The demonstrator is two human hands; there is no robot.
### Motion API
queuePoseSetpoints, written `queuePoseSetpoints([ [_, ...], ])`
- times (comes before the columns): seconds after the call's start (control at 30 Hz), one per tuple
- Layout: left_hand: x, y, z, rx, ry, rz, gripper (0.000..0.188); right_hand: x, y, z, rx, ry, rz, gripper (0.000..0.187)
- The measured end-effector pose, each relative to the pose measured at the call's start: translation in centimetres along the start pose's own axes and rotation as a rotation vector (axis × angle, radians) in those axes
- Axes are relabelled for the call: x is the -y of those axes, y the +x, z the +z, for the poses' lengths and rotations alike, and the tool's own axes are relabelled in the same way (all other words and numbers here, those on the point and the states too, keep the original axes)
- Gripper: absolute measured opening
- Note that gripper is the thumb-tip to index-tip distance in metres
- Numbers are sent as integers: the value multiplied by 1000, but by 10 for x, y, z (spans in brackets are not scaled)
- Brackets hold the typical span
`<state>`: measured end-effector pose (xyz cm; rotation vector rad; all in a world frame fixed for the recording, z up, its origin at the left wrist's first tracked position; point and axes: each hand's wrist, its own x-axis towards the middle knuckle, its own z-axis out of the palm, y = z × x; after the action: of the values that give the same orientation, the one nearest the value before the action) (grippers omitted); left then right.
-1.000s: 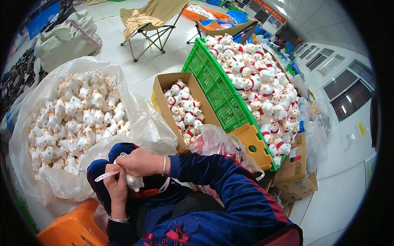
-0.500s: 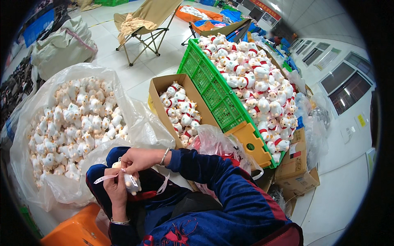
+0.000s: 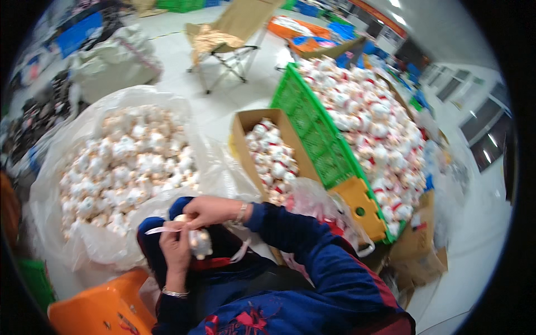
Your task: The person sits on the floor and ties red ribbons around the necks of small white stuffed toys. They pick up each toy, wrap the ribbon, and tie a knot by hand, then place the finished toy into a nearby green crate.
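Observation:
A small white plush toy [image 3: 201,244] rests over my lap, its head mostly covered by my fingers. A pale pink ribbon [image 3: 161,230] runs at its neck, one end sticking out to the left and another hanging at the right by my knee. My left hand [image 3: 176,250] is closed, pinching the ribbon beside the toy. From the right, my right hand [image 3: 211,211] reaches across, fingertips closed on the ribbon near the toy's head. Blur hides the exact state of the ribbon between the fingers.
A clear plastic bag [image 3: 42,195] of white plush toys lies left. Ahead, a cardboard box [image 3: 298,148] and a green crate [image 3: 312,131] hold toys with red ribbons. An orange stool [image 3: 100,307] stands lower left; a folding chair [image 3: 245,25] stands farther off.
The whole view has shifted, so everything sits farther right and the picture is blurred. Both hands stay together at the toy's neck, still pinching the ribbon.

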<state>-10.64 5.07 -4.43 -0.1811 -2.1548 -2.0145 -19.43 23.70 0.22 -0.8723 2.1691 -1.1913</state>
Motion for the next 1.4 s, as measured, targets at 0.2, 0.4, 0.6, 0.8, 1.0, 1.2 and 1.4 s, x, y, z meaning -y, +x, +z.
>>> queuePoseSetpoints([
  [0.2, -22, 2, -1, 36, 67, 14, 7, -1, -10, -16, 267, 430, 142, 27],
  [0.4, -20, -1, -2, 35, 94, 50, 7, -3, -9, -15, 123, 444, 190, 16],
  [0.6, -15, -2, -3, 27, 98, 51, 9, 0, -17, -6, 16, 537, 125, 15],
  [0.8, -20, -1, -1, 35, 130, 80, 8, 7, -24, -15, -6, 738, 316, 17],
  [1.0, -18, -4, -5, 29, 129, 71, 8, 15, -29, -26, 109, 324, 330, 23],
  [1.2, -17, -3, -2, 33, 134, 85, 8, 5, -23, -9, -210, 525, 70, 33],
  [1.4, -18, -4, -3, 28, 155, 96, 7, 13, -14, 13, -210, 972, 75, 36],
])
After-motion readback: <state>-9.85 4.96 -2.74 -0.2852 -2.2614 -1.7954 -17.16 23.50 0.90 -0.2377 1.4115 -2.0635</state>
